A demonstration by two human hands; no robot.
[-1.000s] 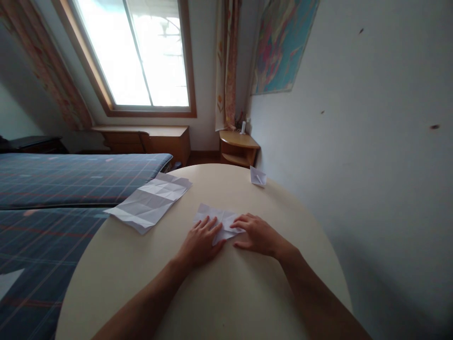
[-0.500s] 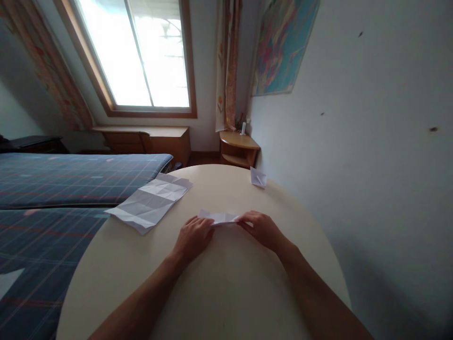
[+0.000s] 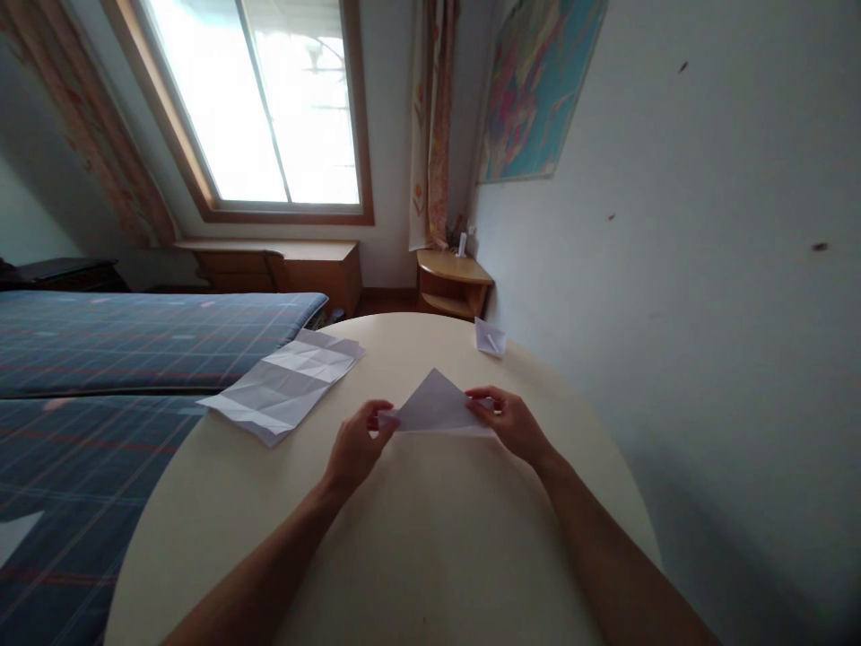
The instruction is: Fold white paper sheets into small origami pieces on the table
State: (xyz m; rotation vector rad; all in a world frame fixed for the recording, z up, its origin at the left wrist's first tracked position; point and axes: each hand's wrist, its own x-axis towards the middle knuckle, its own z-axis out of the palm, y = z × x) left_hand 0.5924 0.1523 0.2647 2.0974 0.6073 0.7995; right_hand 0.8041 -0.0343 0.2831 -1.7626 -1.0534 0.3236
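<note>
Since half a second ago, the folded paper [image 3: 434,404] has gone from a narrow strip to a broad triangular face, peak pointing away. The left hand [image 3: 356,444] pinches its left end, the right hand [image 3: 517,423] its right; whether it touches the round table [image 3: 430,529] is hard to tell. Beyond, creased sheets [image 3: 286,386] lie left; a small folded piece [image 3: 491,338] sits right, near the far rim.

A folded white paper [image 3: 436,405] forms a broad triangle with narrow ends at both sides, its peak pointing toward the rounded far edge of the tabletop [image 3: 430,538], long straight side nearest the viewer.
</note>
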